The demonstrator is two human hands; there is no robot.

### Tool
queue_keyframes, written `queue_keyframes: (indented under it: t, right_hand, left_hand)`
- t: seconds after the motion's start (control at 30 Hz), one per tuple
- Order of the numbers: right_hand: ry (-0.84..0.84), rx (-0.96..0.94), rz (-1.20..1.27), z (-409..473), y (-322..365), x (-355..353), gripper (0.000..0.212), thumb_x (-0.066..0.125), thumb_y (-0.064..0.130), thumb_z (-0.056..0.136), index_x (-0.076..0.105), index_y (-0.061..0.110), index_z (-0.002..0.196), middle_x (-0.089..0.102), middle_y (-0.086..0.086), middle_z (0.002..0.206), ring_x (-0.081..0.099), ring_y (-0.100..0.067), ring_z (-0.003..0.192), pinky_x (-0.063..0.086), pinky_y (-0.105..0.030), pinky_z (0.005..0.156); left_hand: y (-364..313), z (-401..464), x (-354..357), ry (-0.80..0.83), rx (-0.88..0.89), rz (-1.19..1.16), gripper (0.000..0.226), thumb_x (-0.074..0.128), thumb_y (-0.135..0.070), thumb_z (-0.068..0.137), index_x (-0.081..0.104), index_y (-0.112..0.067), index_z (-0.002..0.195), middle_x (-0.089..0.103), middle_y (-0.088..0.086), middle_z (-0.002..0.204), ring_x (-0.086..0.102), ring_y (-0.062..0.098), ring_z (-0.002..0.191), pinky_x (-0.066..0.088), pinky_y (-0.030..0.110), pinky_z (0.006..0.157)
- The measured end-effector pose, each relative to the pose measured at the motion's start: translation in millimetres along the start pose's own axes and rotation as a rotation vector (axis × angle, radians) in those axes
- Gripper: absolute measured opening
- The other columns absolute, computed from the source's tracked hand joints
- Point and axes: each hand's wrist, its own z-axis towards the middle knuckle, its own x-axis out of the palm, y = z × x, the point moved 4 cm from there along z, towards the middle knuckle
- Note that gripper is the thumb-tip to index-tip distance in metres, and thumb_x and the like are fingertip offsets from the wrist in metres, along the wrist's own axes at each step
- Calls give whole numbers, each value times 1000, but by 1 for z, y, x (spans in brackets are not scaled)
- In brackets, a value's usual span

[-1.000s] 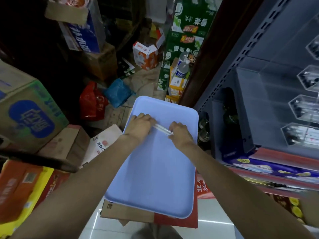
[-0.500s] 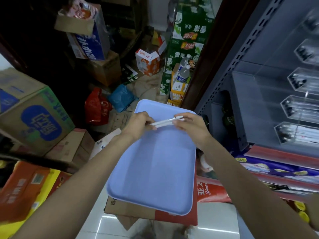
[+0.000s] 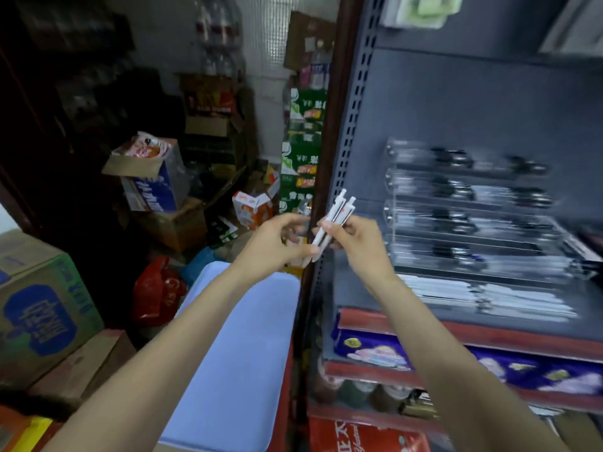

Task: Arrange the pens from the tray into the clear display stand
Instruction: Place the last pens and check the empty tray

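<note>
A grey metal shelving unit (image 3: pixel 456 102) fills the right half of the frame, its perforated upright running down just right of centre. On its middle shelf stands the clear display stand (image 3: pixel 473 216), a stepped set of see-through tiers, each already holding rows of pens that are too blurred to count. Below it sit packets with blue and purple wrapping (image 3: pixel 489 363) on a red-edged shelf. The left half of the frame is a dim storeroom heaped with goods: a large cardboard box with a blue printed oval (image 3: pixel 42 311) at the left edge, a stack of green cartons (image 3: pixel 301 158) beside the upright near the centre, an open blue-sided box (image 3: pixel 150 177) above and left of the middle, and a red plastic bag (image 3: pixel 156 291) on the floor. The pale blue tray (image 3: pixel 238 353) lies low in the centre of the frame, under the forearms, and its visible surface shows no pens. Both arms reach up from the bottom to the middle of the frame. The right hand (image 3: pixel 355 243) has its fingers curled round two white pens (image 3: pixel 332 223), which slant upward with their clicker ends toward the top, in front of the upright and left of the stand. The left hand (image 3: pixel 277 243) is curled too, its fingertips pinching the lower ends of the same pens.
</note>
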Motion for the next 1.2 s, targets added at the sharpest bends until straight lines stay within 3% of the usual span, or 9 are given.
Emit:
queue_keyframes:
  t: [0.13,0.37,0.47,0.67,0.77,0.87,0.97,1.1,1.2]
  right_hand:
    - [69,-116,-264,-14,7,-74,23,62,20,89,65,-1,81,62,-27,73,62,-36,72,48,-45,67]
    - [96,-156,-487,-38,-7,-188,12,63,17,87,68,6,88,53,-10,65,37,-11,55,28,-21,53]
    - [98,-175,-520,-44,-16,-219,12,65,19,86,71,10,92,60,-18,71,40,-15,59,28,-24,54]
    - [-41,-165,-514,-40,-33,-267,19,60,24,90,71,10,97,49,2,56,42,-12,54,31,-22,53]
    - [-77,-148,-426,-41,-40,-280,20,59,23,91,70,14,105,67,-6,71,64,-22,72,51,-36,72]
    - [-48,-139,-419,-45,-43,-283,23,56,22,93,68,14,111,68,-10,78,65,-28,78,52,-41,76]
    - [-16,-110,-455,-47,-47,-280,25,53,24,95,67,9,108,62,-18,79,52,-27,65,41,-33,59]
    - [22,-80,-437,-50,-52,-270,21,43,20,98,60,7,96,42,1,64,37,-13,54,28,-20,48]
    - [65,-95,-471,-48,-55,-263,39,35,16,100,45,11,137,40,5,74,35,-5,59,25,-18,51]
  left_hand:
    - [-73,4,48,-96,219,-100,41,66,-21,85,54,-29,124,61,-5,104,59,7,85,48,18,81]
    - [-130,9,141,-16,311,-168,4,66,-9,84,63,-11,85,68,3,84,68,15,78,56,29,76]
    - [-138,8,171,-8,276,-207,8,64,-5,85,61,0,90,69,11,87,70,20,80,58,28,76]
    - [-128,14,191,-116,156,-314,11,58,2,87,64,-7,89,68,12,83,70,13,73,56,19,74]
    - [-113,14,189,-179,59,-379,16,55,4,89,62,-9,84,66,10,81,70,7,69,53,12,68]
    - [-98,13,187,-198,-7,-304,17,53,4,89,60,-10,82,65,10,79,69,2,64,52,10,62]
    - [-83,9,186,-193,-52,-156,20,55,2,90,60,-14,79,66,4,78,68,1,62,56,14,70]
    - [-70,4,186,-184,-47,45,19,58,-4,89,60,-19,77,66,-2,75,66,4,66,53,22,73]
    - [-73,0,189,-150,32,325,3,61,-12,89,64,-13,88,67,3,80,62,9,74,46,19,70]
